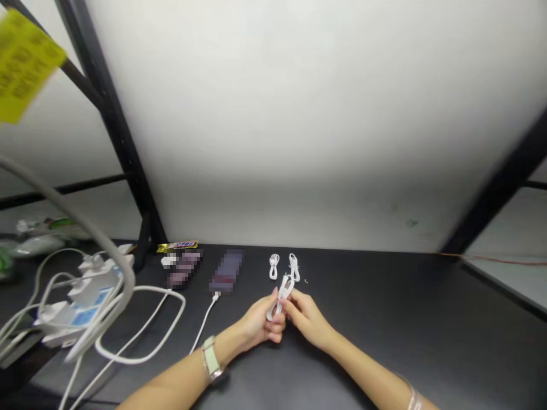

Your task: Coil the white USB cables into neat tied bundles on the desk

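Observation:
My left hand and my right hand meet just above the black tabletop. Together they pinch a looped white cable, and the fingers hide part of it. Just beyond my fingertips lie two small bundled white cables, side by side and apart from my hands. To the left, a white cable runs from the plug end of a flat, pixelated device. A watch with a pale strap sits on my left wrist.
A white power strip with plugged-in chargers and tangled white and grey cables fills the left side. A pixelated dark item and a wrapped candy bar lie by the back wall. Black metal frame posts stand at the table's back corners.

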### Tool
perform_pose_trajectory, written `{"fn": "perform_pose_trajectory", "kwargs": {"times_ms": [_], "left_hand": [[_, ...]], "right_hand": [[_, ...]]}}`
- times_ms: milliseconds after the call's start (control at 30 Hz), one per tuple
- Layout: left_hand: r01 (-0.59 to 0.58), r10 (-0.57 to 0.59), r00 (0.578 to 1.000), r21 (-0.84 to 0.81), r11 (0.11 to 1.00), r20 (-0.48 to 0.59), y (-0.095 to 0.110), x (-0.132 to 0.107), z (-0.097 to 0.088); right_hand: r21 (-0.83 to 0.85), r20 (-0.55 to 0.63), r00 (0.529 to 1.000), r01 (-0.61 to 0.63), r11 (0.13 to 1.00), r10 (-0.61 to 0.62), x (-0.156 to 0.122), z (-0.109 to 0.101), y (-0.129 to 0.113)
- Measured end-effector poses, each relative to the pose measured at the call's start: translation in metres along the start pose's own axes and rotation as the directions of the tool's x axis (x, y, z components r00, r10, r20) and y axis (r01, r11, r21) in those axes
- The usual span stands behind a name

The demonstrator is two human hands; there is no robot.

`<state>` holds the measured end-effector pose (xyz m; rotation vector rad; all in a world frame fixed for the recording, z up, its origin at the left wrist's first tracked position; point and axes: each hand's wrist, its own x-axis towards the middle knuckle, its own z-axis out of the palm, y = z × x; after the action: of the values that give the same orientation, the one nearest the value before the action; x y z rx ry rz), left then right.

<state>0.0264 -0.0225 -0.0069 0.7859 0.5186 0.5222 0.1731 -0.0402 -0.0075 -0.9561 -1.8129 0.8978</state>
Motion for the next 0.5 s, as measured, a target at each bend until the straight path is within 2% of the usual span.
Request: {"fn": "perform_pose_trajectory", "kwargs": {"times_ms": [133,200,300,367,500], "left_hand": [[-0.055,0.055,0.998,0.056,0.997,0.006,0.0,0.001,-0.001],[-0.159,0.161,0.987,0.179,0.971,0.001,-0.003,0.002,-0.001],[-0.294,0.314,0.949,0.382,0.877,0.009,-0.008,0.001,0.0],[-0.317,0.339,0.94,0.428,0.846,0.028,-0.01,-0.001,0.002],[-0.329,0.329,0.941,0.405,0.853,0.072,-0.012,-0.004,0.006]], "right_hand": [[-0.026,-0.045,0.998,0.038,0.999,-0.039,-0.001,0.0,-0.005],[-0.079,-0.041,0.997,0.067,0.995,-0.07,-0.002,-0.001,-0.008],[-0.201,-0.031,0.988,0.145,0.969,-0.154,-0.003,-0.005,-0.008],[-0.292,-0.026,0.976,0.201,0.935,-0.218,-0.004,-0.006,-0.005],[-0.395,-0.007,0.963,0.243,0.886,-0.268,-0.006,-0.008,0.0]]}}
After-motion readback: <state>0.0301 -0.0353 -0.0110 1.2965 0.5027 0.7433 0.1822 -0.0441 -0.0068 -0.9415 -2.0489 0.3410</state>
